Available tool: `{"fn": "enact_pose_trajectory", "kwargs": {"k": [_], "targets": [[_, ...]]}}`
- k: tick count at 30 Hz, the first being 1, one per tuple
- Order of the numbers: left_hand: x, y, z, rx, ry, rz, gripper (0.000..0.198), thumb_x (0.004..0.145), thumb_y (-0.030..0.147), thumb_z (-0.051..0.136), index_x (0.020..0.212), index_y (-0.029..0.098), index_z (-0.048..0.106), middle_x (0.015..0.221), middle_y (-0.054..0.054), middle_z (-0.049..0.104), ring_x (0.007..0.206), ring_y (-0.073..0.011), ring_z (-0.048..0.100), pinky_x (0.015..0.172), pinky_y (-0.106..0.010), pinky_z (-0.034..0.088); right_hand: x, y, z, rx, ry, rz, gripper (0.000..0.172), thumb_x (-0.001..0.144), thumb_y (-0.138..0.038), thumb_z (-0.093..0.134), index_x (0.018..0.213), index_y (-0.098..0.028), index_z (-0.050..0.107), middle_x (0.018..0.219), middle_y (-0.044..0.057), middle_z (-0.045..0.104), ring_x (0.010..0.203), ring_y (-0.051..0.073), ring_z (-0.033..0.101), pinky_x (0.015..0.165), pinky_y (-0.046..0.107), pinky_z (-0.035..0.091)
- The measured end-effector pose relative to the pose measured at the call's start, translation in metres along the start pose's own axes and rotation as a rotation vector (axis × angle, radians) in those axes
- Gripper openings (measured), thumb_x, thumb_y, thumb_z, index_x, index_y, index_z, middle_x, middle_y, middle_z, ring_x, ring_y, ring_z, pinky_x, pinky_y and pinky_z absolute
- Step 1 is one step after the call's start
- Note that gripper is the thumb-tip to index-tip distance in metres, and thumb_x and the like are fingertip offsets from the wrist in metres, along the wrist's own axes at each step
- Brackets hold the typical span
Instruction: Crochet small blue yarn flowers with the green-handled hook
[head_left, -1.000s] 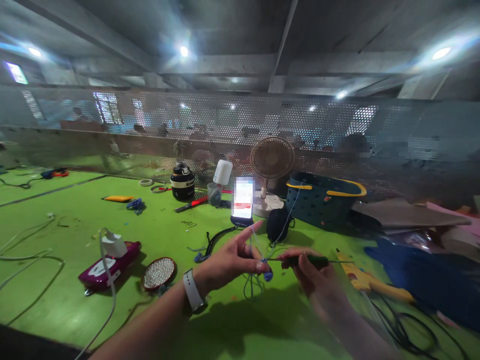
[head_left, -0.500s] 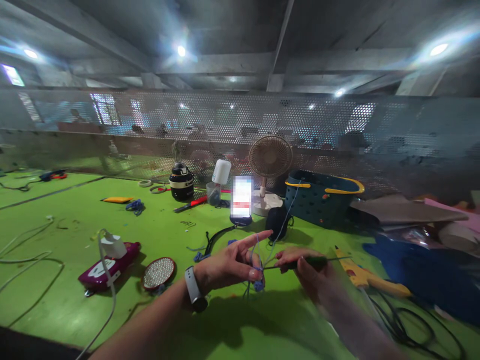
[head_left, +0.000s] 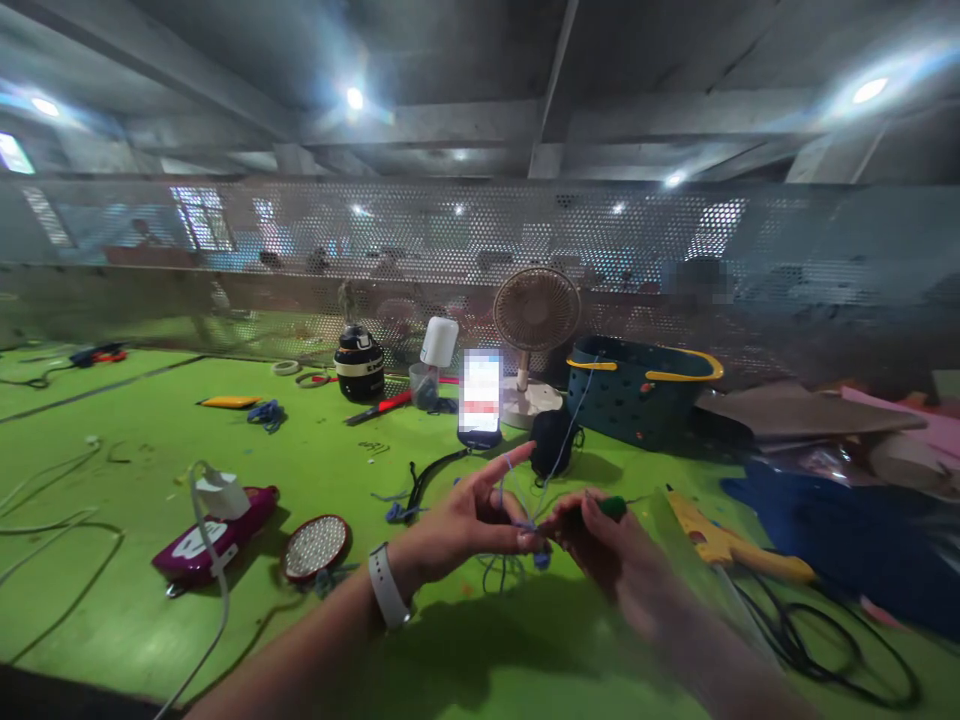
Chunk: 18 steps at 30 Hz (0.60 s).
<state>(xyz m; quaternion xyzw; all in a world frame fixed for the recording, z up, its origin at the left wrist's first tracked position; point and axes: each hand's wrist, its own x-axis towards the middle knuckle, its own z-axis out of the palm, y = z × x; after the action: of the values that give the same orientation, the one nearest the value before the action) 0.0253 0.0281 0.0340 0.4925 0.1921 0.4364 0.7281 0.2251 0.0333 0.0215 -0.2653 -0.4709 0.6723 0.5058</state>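
Observation:
My left hand (head_left: 487, 510) pinches a small piece of blue yarn work (head_left: 541, 558) between thumb and fingers. Its index finger points up and out, with blue yarn (head_left: 556, 465) looped round it. Close by on the right, my right hand (head_left: 611, 535) is wrapped round a thin tool with a green handle (head_left: 613, 507); its tip is hidden at the yarn work. The yarn runs up from the hands to the dark teal basket (head_left: 637, 400). Loose yarn ends hang below my left fingers.
A lit phone (head_left: 480, 395) stands ahead, before a fan (head_left: 536, 310). A yellow glue gun (head_left: 735, 545) with a black cable lies right. Leftward are a purple power strip (head_left: 217, 535), a round studded object (head_left: 316, 547) and a black jar (head_left: 358, 368).
My left hand has turned slightly and shifted right with the yarn work. My right hand has closed in on it, and the tool's tip is now hidden. The view has shifted slightly.

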Motion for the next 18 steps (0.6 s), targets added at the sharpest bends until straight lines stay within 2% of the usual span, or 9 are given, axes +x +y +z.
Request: {"fn": "enact_pose_trajectory", "kwargs": {"k": [4,7,13,16,18], "targets": [[0.0,-0.003,0.011,0.092,0.144,0.117,0.102,0.068,0.006,0.081,0.152,0.022,0.024,0.072,0.003,0.067,0.07,-0.0117,0.067,0.071,-0.025,0.052,0.001,0.009,0.001,-0.073,0.102,-0.103,0.026,0.072,-0.047,0.079,0.079,-0.023,0.077,0.082,0.006,0.077,0.079,0.021,0.07,0.076,0.035,0.055],[-0.001,-0.005,0.015,0.139,0.212,0.154,0.101,0.069,0.009,0.081,0.151,0.022,0.025,0.074,0.001,0.068,0.073,-0.0138,0.068,0.071,-0.026,0.052,0.002,0.011,0.002,-0.199,0.113,-0.219,0.024,0.077,-0.047,0.075,0.083,-0.024,0.077,0.091,0.006,0.078,0.088,0.023,0.07,0.085,0.038,0.054],[-0.002,-0.003,0.016,0.141,0.199,0.136,0.095,0.073,0.011,0.079,0.151,0.022,0.026,0.082,-0.003,0.072,0.08,-0.0167,0.07,0.074,-0.029,0.052,0.003,0.007,-0.003,-0.324,0.123,-0.197,0.024,0.077,-0.048,0.074,0.082,-0.025,0.076,0.073,0.003,0.075,0.085,0.024,0.069,0.083,0.037,0.053],[-0.002,-0.002,0.016,0.159,0.197,0.132,0.086,0.075,0.012,0.078,0.148,0.02,0.033,0.081,-0.003,0.071,0.079,-0.0153,0.069,0.073,-0.028,0.051,0.003,0.005,-0.002,-0.288,0.108,-0.214,0.024,0.077,-0.048,0.075,0.081,-0.024,0.076,0.08,0.004,0.077,0.083,0.022,0.069,0.082,0.036,0.053],[-0.001,-0.003,0.015,0.181,0.199,0.14,0.089,0.073,0.011,0.079,0.148,0.02,0.032,0.08,-0.002,0.07,0.078,-0.015,0.069,0.073,-0.027,0.051,0.003,0.004,0.0,-0.248,0.111,-0.228,0.023,0.077,-0.047,0.075,0.08,-0.024,0.076,0.084,0.004,0.077,0.083,0.021,0.069,0.082,0.034,0.053]]}}
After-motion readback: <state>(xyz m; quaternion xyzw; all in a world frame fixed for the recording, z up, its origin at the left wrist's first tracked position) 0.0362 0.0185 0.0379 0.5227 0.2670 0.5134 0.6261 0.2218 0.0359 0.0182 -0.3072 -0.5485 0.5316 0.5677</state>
